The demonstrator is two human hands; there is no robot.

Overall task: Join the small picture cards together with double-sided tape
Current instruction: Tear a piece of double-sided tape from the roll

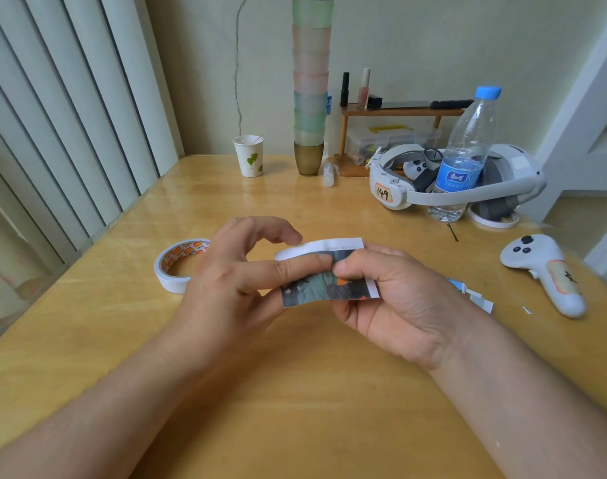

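A small picture card (324, 286) with a dark teal and orange print and a white border is held above the wooden table (295, 392), between both hands. My left hand (233, 281) pinches its left end, thumb on the front, the other fingers arched above. My right hand (392, 299) grips its right end, thumb on the printed face. A roll of double-sided tape (177, 267) lies flat on the table just left of my left hand. More picture cards (475, 297) lie behind my right hand, mostly hidden.
A white controller (547, 274) lies at the right. Behind stand a water bottle (468, 157), a white headset (461, 178), a tall stack of cups (310, 84), a paper cup (249, 155) and a small wooden shelf (395, 112). Vertical blinds run along the left edge.
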